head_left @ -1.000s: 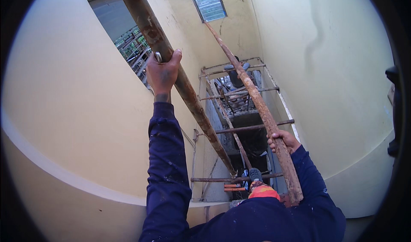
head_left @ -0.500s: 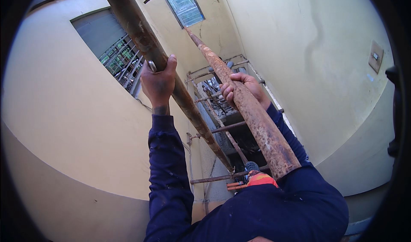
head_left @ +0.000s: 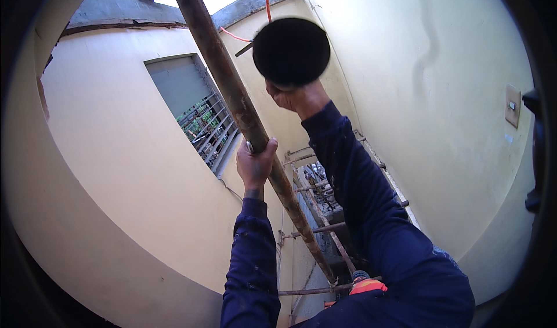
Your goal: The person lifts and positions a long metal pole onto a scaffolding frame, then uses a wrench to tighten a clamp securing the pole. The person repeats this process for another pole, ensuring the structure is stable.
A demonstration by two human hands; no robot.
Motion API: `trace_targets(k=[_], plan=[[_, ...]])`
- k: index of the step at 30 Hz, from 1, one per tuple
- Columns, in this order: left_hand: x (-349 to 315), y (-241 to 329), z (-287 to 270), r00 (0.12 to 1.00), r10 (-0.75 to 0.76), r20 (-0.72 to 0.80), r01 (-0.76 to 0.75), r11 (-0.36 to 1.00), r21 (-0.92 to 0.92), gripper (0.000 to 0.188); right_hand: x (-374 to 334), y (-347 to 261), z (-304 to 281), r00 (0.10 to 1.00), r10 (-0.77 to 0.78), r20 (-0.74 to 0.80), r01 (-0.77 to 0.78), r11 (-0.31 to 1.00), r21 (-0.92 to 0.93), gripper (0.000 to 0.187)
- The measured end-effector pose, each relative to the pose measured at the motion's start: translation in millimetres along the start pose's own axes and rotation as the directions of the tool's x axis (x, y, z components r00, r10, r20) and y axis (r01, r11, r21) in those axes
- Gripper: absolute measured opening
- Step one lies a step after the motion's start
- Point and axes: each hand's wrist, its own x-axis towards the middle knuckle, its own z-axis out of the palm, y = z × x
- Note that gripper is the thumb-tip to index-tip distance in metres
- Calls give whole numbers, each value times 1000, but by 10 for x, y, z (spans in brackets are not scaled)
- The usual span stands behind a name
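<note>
My left hand (head_left: 255, 164) is wrapped around a long rusty metal pipe (head_left: 223, 75) that slants from the upper left down toward the scaffold, and a ring shows on one finger. With my arm raised, my right hand (head_left: 299, 98) grips a second rusty pipe (head_left: 291, 52). Its near end faces me as a large dark round opening, which hides the rest of its length and part of my fingers. Below my hands are the rusty rungs (head_left: 325, 230) of a scaffold.
A cream wall on the left holds a window (head_left: 200, 110) with bars. Another wall (head_left: 464, 125) on the right carries a light switch (head_left: 513, 106). Orange cable (head_left: 267, 0) hangs near the open roof edge. Orange-red cloth (head_left: 368, 285) shows below by a scaffold bar.
My right hand has lifted its pipe upward, swinging it from a lengthwise view to end-on. The view has tilted up, showing the roof edge and sky. My left hand keeps its grip.
</note>
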Motion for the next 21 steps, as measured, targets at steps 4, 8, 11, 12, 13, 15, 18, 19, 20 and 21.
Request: trace_targets(k=[4, 8, 11, 12, 13, 15, 18, 19, 20, 21], plan=[[83, 143, -93, 991, 130, 14, -127, 983, -135, 24, 553, -23, 388, 985, -147, -86, 147, 989, -15, 33], [164, -21, -49, 992, 100, 71, -81, 969, -233, 22, 972, -126, 360, 989, -142, 32, 145, 983, -108, 33], [130, 49, 47, 994, 29, 104, 1, 959, -283, 21, 1537, -396, 272, 974, -209, 92, 227, 920, -319, 22], [149, 147, 61, 994, 40, 102, -9, 957, -290, 21, 1678, -534, 539, 969, -206, 136, 241, 907, -345, 22], [83, 159, 75, 994, 51, 102, -18, 954, -300, 21, 1757, -632, 694, 965, -214, 150, 254, 902, -350, 22], [171, 36, -44, 994, 87, 59, -68, 961, -268, 22, 2061, -497, 807, 968, -222, 117, 244, 940, -238, 21], [108, -9, 22, 995, 56, 85, -28, 954, -299, 26, 2373, -639, 959, 960, -273, 55, 279, 946, -164, 19], [95, 39, 1, 995, 72, 69, -48, 951, -306, 21, 2495, -663, 1036, 960, -276, 42, 280, 950, -140, 19], [69, 121, -34, 996, 79, 51, -60, 950, -308, 18, 2620, -678, 1140, 961, -276, 33, 278, 953, -118, 18], [60, 142, -14, 995, 67, 78, -36, 940, -341, 18, 2722, -758, 1157, 959, -283, 15, 283, 953, -108, 18]])
